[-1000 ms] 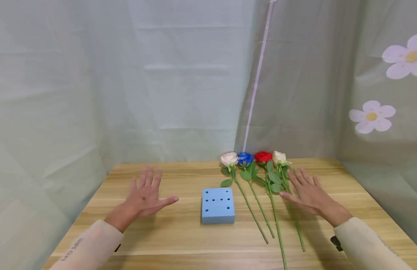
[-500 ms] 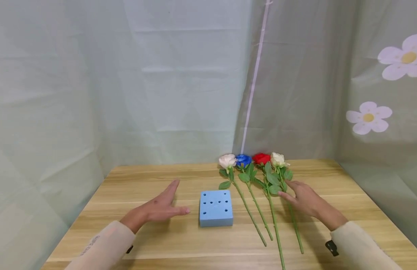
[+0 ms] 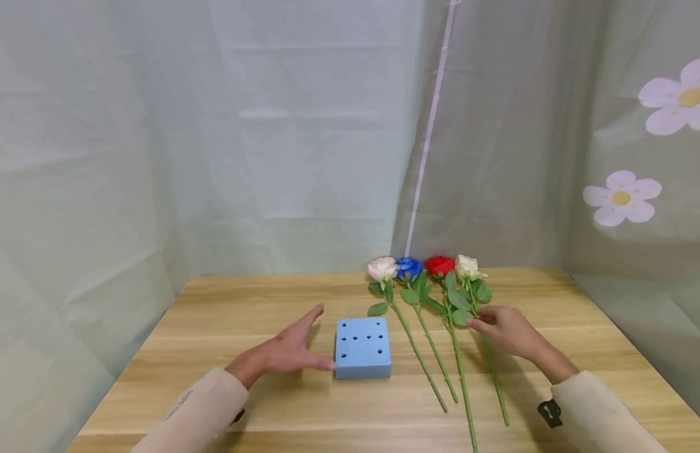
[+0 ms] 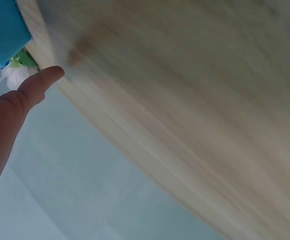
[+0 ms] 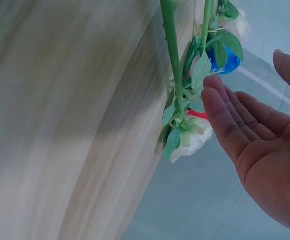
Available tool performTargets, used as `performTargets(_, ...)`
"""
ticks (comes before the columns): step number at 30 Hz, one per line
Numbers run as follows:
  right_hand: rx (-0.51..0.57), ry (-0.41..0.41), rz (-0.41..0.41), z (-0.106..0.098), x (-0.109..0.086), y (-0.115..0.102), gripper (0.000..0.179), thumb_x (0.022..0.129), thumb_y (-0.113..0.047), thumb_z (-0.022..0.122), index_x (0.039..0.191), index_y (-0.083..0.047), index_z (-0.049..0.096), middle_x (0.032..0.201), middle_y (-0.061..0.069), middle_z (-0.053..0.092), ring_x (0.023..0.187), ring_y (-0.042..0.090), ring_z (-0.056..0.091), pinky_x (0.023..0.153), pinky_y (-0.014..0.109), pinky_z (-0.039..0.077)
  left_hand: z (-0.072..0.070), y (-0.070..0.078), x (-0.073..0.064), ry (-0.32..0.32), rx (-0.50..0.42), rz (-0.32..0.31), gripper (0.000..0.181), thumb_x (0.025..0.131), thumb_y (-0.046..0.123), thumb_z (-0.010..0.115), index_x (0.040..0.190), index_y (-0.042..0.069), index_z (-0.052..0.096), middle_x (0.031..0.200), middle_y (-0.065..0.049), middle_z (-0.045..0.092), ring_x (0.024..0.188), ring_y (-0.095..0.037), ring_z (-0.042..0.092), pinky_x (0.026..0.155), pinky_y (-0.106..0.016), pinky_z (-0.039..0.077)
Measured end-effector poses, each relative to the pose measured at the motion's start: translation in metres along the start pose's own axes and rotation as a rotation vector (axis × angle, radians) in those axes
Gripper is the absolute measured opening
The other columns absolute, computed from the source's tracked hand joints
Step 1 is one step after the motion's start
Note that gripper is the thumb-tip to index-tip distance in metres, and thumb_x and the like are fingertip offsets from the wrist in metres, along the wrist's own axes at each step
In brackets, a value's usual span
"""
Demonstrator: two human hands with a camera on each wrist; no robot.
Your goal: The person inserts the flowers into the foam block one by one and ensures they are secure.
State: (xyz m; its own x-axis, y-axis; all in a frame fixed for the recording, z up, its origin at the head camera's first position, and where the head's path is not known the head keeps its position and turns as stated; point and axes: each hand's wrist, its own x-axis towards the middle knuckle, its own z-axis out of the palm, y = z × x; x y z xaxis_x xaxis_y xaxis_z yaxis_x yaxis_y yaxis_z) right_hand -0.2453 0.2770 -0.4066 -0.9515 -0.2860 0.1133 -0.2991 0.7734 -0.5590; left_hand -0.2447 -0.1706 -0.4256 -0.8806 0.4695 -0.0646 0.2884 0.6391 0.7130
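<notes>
My left hand point(image 3: 290, 349) is beside a light blue block point(image 3: 362, 362) with several round holes in its top. The thumb tip is right at the block's left side, and the fingers are stretched forward. In the left wrist view a finger point(image 4: 37, 85) points out near the block point(image 4: 5, 32). My right hand point(image 3: 511, 330) hovers at the upper stem of the cream-white rose point(image 3: 468, 268), thumb and fingers apart. In the right wrist view this hand point(image 5: 264, 145) shows loosely bent fingers with nothing between them, close to the cream rose's head point(image 5: 194, 139).
A red rose point(image 3: 439, 265), a blue rose point(image 3: 409, 268) and a pale pink rose point(image 3: 382, 268) lie left of the cream one, stems toward the front. The wooden table point(image 3: 242, 296) is bordered by hanging grey-green cloth point(image 3: 304, 157) with printed flowers at the right.
My left hand has moved right to the block, turning from palm-down to sideways. My right hand's spread fingers have drawn together and lowered near the cream rose's stem. The flowers and block stay put.
</notes>
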Motion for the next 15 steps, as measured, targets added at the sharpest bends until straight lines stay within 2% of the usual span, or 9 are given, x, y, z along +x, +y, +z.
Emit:
performTargets(6,0.138,-0.055,0.06,-0.003,0.005,0.004,0.049,0.102,-0.028,0.059,0.123,0.016,0.059,0.106,0.023,0.07,0.086,0.028,0.071,0.073,0.041,0.059,0.0,0.001,0.008,-0.009,-0.026,0.043,0.123,0.071,0.049,0.088,0.159,0.006,0.013,0.162,-0.019,0.022,0.146,-0.04,0.027,0.114,-0.058,0.027)
performTargets(11,0.326,-0.114,0.16,-0.004,0.007,0.004,0.057,0.103,-0.029,0.057,0.126,0.024,0.051,0.107,0.026,0.069,0.092,0.031,0.071,0.077,0.039,0.059,0.001,-0.003,0.012,-0.047,-0.054,0.071,0.118,0.073,0.044,0.089,0.158,0.004,0.018,0.162,-0.017,0.024,0.146,-0.041,0.028,0.113,-0.057,0.03)
performTargets(15,0.457,-0.151,0.225,-0.002,0.009,0.004,0.055,0.104,-0.025,0.055,0.125,0.025,0.049,0.105,0.025,0.069,0.094,0.032,0.07,0.08,0.038,0.059,0.002,-0.004,0.014,-0.068,-0.074,0.1,0.113,0.073,0.041,0.09,0.156,0.004,0.023,0.161,-0.016,0.027,0.145,-0.04,0.028,0.112,-0.057,0.031)
